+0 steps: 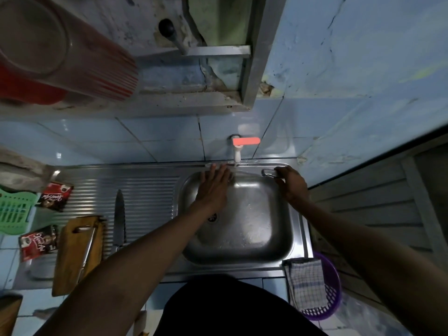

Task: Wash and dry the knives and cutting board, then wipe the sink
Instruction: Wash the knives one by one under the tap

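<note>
My left forearm hides the near end of the knife point(119, 214). Right hand point(292, 183) covers most of a metal item; can't ID it. Green rack point(12, 209) cut off at left edge.

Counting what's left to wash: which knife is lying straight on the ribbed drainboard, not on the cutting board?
The large dark-bladed knife, alone on the drainboard beside the sink. The other knife lies on the wooden cutting board.

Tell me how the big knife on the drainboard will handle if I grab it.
The knife lies flat along the drainboard ridges, so it likely won't roll. Its blade looks stiff and glossy, possibly slippery. Its handle end is hidden by the left forearm.
</note>
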